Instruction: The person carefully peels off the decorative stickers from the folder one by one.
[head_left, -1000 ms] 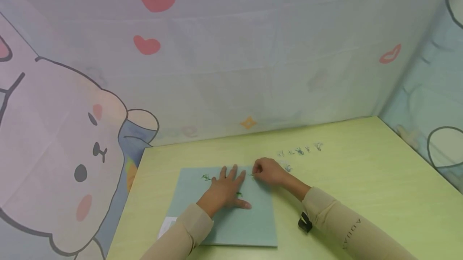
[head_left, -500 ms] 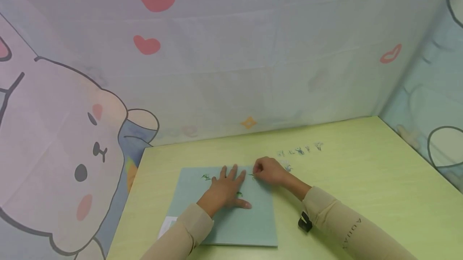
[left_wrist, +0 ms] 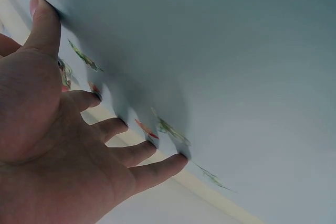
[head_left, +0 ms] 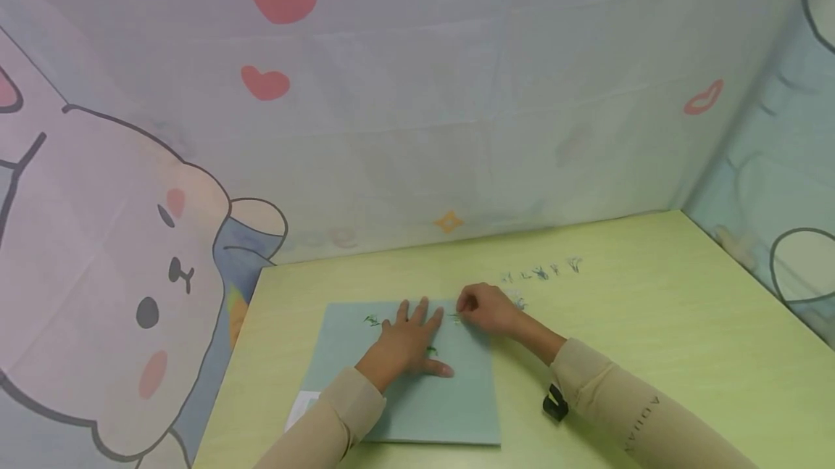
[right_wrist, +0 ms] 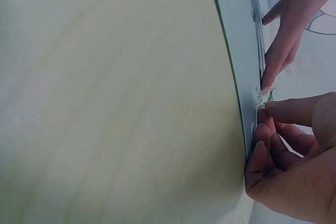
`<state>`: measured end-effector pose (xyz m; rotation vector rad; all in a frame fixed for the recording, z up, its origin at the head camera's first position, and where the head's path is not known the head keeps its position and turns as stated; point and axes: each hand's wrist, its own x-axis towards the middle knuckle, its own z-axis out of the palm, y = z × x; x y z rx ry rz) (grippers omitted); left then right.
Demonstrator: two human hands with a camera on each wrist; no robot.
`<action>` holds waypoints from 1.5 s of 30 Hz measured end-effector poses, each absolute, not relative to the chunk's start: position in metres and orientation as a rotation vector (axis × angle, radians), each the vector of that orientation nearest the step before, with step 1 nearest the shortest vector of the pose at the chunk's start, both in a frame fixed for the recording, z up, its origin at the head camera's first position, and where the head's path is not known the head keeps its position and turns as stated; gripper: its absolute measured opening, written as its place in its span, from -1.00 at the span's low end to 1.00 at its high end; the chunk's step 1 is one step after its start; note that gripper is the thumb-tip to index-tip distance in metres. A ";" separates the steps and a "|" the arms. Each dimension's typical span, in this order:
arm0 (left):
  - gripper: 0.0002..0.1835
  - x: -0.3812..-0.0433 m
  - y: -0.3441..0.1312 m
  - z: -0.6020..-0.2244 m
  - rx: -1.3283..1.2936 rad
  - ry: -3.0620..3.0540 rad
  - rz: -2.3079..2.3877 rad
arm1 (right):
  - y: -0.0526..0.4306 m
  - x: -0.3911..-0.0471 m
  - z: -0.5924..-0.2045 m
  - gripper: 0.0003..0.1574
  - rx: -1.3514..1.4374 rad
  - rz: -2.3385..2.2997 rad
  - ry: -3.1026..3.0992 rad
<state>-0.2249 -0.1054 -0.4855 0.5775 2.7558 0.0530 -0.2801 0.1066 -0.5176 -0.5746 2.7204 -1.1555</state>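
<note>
A pale blue-green board (head_left: 450,411) lies on the table with small plant stickers on it. My left hand (head_left: 407,346) rests on it, fingers spread and fingertips pressing the surface. Beside the left fingers are a green leaf sticker (head_left: 372,320) and another bit of green (head_left: 431,350). The left wrist view shows leafy stickers (left_wrist: 170,129) and a small red one (left_wrist: 147,128) near the fingertips. At the board's upper right, my right hand (head_left: 485,308) pinches a small clear sticker with green leaves (right_wrist: 270,95) between thumb and index finger, right at the surface.
Several small plant stickers (head_left: 540,272) lie in a row on the table at the back right, with another (head_left: 520,303) just behind the right hand. A black clip-like object (head_left: 555,405) is by the right sleeve. A white paper piece (head_left: 302,408) shows at the board's lower left.
The right fingers have shifted slightly, and more of the green sticker shows beside them. The right sleeve and black object have moved a little right. The left hand has stayed in place.
</note>
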 end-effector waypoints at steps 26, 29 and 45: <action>0.21 -0.225 -0.106 -0.483 0.596 2.758 0.069 | 0.125 -0.269 -0.510 -0.95 -0.665 -1.379 2.417; 0.21 -0.225 -0.106 -0.483 0.594 2.755 0.072 | 0.127 -0.267 -0.507 -0.92 -0.681 -1.426 2.350; 0.21 -0.223 -0.106 -0.482 0.591 2.750 0.100 | 0.142 -0.263 -0.498 -0.86 -0.653 -1.475 2.349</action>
